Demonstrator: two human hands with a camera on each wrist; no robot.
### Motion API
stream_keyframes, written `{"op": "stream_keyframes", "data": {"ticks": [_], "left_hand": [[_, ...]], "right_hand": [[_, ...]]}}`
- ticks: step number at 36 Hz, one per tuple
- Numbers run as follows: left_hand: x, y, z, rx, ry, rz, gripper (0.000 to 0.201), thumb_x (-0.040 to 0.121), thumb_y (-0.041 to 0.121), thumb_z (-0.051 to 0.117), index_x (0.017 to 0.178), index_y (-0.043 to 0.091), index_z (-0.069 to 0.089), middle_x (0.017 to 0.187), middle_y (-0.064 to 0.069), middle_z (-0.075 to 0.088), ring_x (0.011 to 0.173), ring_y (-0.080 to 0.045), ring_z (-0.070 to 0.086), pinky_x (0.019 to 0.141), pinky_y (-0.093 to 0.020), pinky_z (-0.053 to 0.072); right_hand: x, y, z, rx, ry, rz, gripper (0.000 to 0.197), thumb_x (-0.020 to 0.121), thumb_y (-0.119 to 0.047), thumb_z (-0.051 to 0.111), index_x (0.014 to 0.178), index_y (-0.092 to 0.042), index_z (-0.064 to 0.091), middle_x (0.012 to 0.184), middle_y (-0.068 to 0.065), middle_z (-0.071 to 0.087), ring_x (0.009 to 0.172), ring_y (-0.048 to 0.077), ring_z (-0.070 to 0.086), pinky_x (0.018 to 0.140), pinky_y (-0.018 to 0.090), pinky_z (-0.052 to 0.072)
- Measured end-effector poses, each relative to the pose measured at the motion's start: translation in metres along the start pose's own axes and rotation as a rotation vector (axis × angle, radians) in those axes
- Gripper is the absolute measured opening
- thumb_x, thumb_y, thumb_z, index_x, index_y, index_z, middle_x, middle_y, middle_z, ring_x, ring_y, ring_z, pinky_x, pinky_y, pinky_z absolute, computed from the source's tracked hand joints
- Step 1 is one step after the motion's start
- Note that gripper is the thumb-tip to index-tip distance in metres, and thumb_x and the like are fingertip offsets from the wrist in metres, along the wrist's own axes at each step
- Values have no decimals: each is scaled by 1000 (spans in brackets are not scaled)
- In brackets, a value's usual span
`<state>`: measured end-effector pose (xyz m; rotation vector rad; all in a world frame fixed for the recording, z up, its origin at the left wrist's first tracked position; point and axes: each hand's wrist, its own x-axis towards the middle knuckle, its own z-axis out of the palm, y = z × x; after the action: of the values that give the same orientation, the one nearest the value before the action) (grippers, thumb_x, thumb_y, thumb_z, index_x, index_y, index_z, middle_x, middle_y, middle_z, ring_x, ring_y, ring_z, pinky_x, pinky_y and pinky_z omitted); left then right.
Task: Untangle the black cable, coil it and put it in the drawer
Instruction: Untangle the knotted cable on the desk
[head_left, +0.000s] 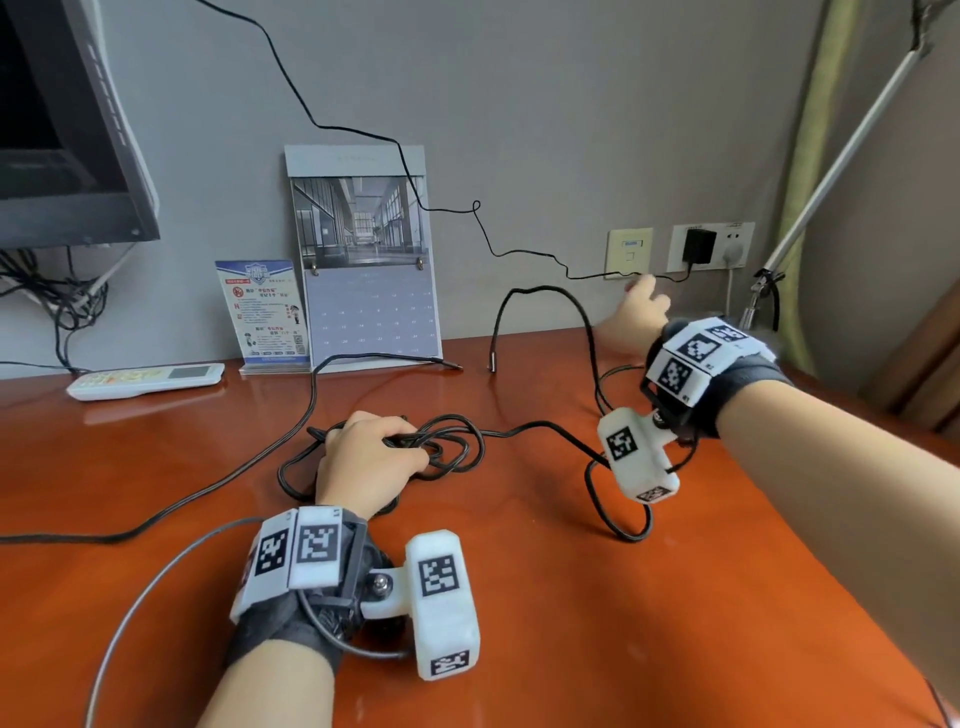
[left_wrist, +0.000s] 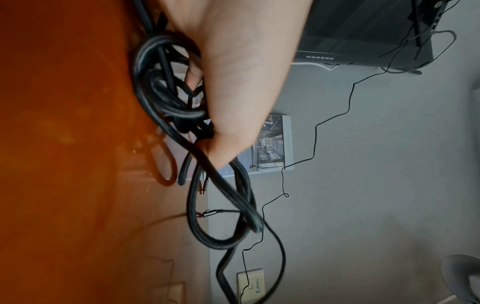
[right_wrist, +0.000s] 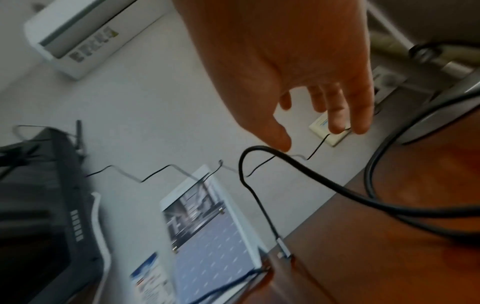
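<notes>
Glossy orange-brown wooden desk (head_left: 623, 649) fills the near part of the head view, shiny enough to throw reflections. Sitting on it mid-desk is the black braided cable (head_left: 457, 441), bunched into a messy knot of overlapping loops. The left hand (head_left: 363, 457) is planted right on that knot, and in the left wrist view its fingers (left_wrist: 221, 152) are curled round several strands, pinching the bundle against the desk. From the knot one strand runs right, makes a loop near the right wrist, then arches up and drops so its metal plug end (head_left: 491, 362) hangs just at the desk surface. Right hand (head_left: 636, 312) is further back, up off the desk near the wall, fingers (right_wrist: 337, 115) loosely spread and holding nothing, thumb tip just beside the top of that arch; can't tell if it's touching. Behind all that, a standing desk calendar (head_left: 363, 254) leans on the grey wall, and a white remote control (head_left: 148, 379) lies flat at left.
</notes>
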<state>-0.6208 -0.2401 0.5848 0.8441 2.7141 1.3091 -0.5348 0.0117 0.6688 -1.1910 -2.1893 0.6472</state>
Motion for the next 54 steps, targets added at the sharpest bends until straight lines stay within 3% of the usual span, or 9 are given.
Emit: {"op": "stream_keyframes", "data": {"ticks": [6,11,17,23,26,29,37,42,54], "left_hand": [[2,-1,0,-54,23,-12,26,76,16,70,80,38,57,104,7,45,117,-25,42,100,-42,39],[3,-4,1,-95,120,-25,21,74,16,70,88,31,64,104,8,48,114,-25,47,99,-44,41],[2,-4,-1,-157,189,1,28,71,14,72,76,37,57,100,9,48,110,-23,50,96,-39,41],[-1,4,-2,-288,123,59,31,76,9,72,99,25,60,111,5,39,103,-10,43,87,-20,29],[-1,6,1,-272,76,60,27,77,17,71,97,31,60,112,7,38,110,-14,46,95,-25,34],[-1,8,1,-238,74,74,27,71,34,70,95,36,57,104,13,37,116,-16,43,105,-35,34],[-1,11,-2,-327,159,230,26,80,8,66,97,26,59,103,8,53,100,-11,51,78,-9,32],[-1,12,2,-206,165,244,21,84,18,59,88,38,53,96,11,52,89,-14,55,81,-35,47],[-1,7,-1,-111,280,27,10,88,14,52,87,20,44,95,-10,55,88,-32,55,66,-36,43]], "right_hand": [[-46,-17,3,-262,-547,-382,33,95,-28,49,122,-10,57,119,8,60,99,25,60,75,30,51],[-76,-22,5,-167,-892,-404,29,99,-43,40,101,-20,57,92,0,69,71,13,64,68,26,50],[-73,-19,1,-201,-706,-536,28,95,-9,39,110,-15,62,67,2,52,53,17,46,52,24,43],[-58,-26,-15,-140,-260,-732,32,97,-10,41,112,-22,66,78,-8,59,73,17,52,64,23,34],[-55,-31,-17,-200,-63,-812,33,96,-13,40,115,-25,65,94,2,66,91,26,57,71,29,36],[-55,-35,-18,-162,20,-830,30,97,-12,40,109,-22,66,73,-10,56,76,22,50,66,28,32],[-59,-29,1,-39,-302,-712,28,96,-10,42,93,-22,67,63,-11,51,54,6,44,54,19,34],[-78,-39,10,111,-399,-774,26,94,-7,44,86,-24,63,70,10,58,60,20,47,55,19,34],[-114,-63,14,104,-451,-854,27,79,-53,64,82,-26,62,78,-5,62,64,9,49,62,26,37]]}}
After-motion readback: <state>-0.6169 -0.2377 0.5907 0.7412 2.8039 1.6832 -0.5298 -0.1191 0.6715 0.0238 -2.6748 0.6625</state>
